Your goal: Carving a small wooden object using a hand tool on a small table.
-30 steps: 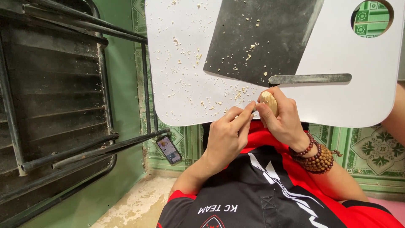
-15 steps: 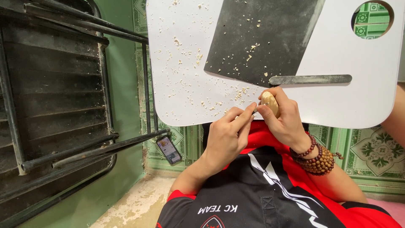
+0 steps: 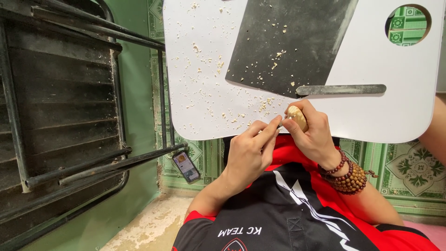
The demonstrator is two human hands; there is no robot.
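A: Fingers first. Left hand (image 3: 248,148): thumb and forefinger pinched together, tips touching the small rounded tan piece, wood or seed by the look (image 3: 297,117). Whether they nip a thin tool, I cannot tell.

B: Right hand (image 3: 317,135)?

A: Clenched around that piece, holding it at the near edge of the white table (image 3: 200,93). Brown bead bracelets (image 3: 348,176) on the wrist.

B: Step in hand?

A: Fine work on the piece's surface, I'd judge, given the pale shavings (image 3: 218,62) strewn at 10 o'clock from the hands.

B: Outward?

A: Grey flat file (image 3: 341,89) just beyond at 1 o'clock; black abrasive-looking sheet (image 3: 288,42) at 12. Phone (image 3: 186,166) on the floor at 8.

B: Next move calls for?

A: A firm right-hand hold and small, controlled left fingertip strokes.
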